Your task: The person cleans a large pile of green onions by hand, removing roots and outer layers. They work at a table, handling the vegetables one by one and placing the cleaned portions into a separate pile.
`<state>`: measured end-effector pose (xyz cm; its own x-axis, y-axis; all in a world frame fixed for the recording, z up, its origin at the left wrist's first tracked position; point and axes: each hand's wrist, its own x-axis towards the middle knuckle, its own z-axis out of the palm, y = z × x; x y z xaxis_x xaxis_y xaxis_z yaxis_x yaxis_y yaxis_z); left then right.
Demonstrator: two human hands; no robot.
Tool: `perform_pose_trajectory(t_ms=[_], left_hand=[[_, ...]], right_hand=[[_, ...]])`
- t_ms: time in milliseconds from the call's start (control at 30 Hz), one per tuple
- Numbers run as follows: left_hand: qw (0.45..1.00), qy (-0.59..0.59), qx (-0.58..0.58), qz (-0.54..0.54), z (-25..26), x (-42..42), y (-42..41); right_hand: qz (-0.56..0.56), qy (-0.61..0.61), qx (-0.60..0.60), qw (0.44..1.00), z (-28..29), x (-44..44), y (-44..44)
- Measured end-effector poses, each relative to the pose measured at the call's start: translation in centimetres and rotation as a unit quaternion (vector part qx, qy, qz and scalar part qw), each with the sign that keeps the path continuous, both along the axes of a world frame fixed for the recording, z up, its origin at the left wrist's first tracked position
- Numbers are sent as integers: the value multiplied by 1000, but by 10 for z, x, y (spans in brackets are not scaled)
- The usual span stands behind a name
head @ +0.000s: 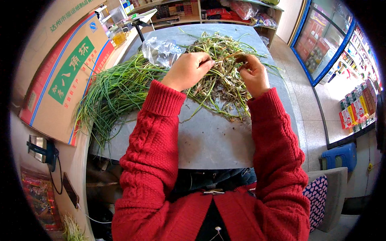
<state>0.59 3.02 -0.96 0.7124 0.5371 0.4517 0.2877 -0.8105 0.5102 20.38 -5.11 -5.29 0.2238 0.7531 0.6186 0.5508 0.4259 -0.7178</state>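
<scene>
My left hand (190, 70) pinches a thin, pale yellowish stalk (224, 57) between thumb and fingers. The stalk slants up to the right, and its browner end reaches the curled fingers of my right hand (254, 72). Whether those fingertips grip it is hard to see. Below both hands lies a heap of tangled stalks and withered leaves (223, 87), mixed with dirt, on a grey table (211, 138). Left of my left hand, a large bundle of long, thin green onion-like leaves (120, 84) hangs over the table's edge. A clear plastic bag (161, 51) sits behind that bundle.
A printed cardboard box (69, 75) stands at the left, near a glass mug of yellow liquid (118, 37). Shelves (178, 18) with packaged goods are at the back. A blue stool (339, 156) and a chair with a patterned cushion (316, 198) stand at the right.
</scene>
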Motion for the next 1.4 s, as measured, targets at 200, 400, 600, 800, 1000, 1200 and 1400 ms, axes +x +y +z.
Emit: perform_pose_trajectory(t_ms=[200, 400, 600, 800, 1000, 1200, 1400], left_hand=[[999, -21, 25, -4, -2, 4, -4], [999, -15, 28, -8, 0, 5, -7], [997, -20, 69, 24, 2, 4, -8], [992, -19, 97, 75, 6, 1, -6], [988, -82, 106, 73, 5, 3, -10], [984, -124, 110, 66, 5, 7, -11], [990, -120, 79, 6, 10, 9, -22]], right_hand=[[138, 154, -52, 977, 4, -23, -5], [-1, 66, 9, 998, 5, -14, -8], [-147, 39, 55, 987, 0, 33, -1], [-14, 139, -8, 990, -9, 67, 0], [54, -232, -83, 968, -3, 30, 0], [66, -172, -99, 978, -5, 14, -3], [175, 205, -136, 953, 8, -13, -11]])
